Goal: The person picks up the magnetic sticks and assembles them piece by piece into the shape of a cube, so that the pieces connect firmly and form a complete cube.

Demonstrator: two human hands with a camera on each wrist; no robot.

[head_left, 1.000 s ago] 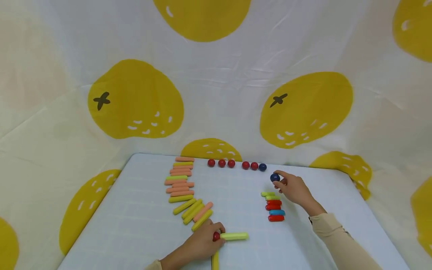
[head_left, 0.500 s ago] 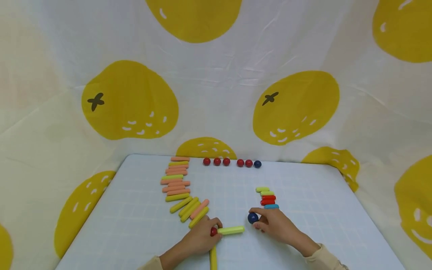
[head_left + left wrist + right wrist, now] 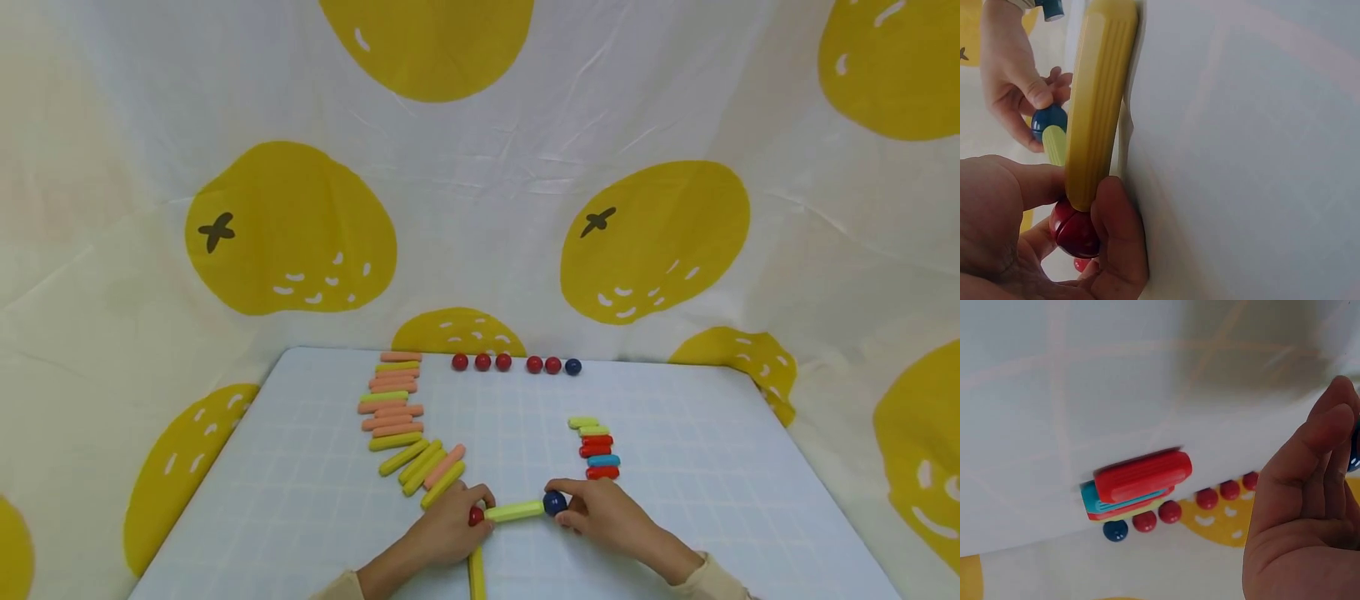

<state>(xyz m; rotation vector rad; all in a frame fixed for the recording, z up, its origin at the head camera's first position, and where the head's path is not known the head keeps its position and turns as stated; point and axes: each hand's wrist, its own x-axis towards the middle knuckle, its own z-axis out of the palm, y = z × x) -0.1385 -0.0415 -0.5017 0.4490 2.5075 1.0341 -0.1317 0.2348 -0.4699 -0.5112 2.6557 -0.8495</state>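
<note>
My left hand (image 3: pixel 448 527) grips a red ball (image 3: pixel 1075 231) between thumb and fingers. From that ball a yellow rod (image 3: pixel 1100 100) runs toward the table's near side, and a light green rod (image 3: pixel 516 511) points right. A dark blue ball (image 3: pixel 554 502) is pinched by my right hand (image 3: pixel 611 518). It sits against the light green rod's right end; whether it is firmly attached I cannot tell. In the right wrist view this ball is mostly hidden behind the fingers.
Several yellow and orange rods (image 3: pixel 397 427) form a curved line at left. Short rods in red, blue and light green (image 3: pixel 596 451) lie beyond my right hand. Along the back edge stand several red balls (image 3: pixel 503 362) and one blue ball (image 3: pixel 573 367). A fruit-print cloth (image 3: pixel 480 208) hangs behind.
My right hand has carried the blue ball from the table's far right down and leftward to the light green rod's end. The left hand keeps its hold on the red ball.
</note>
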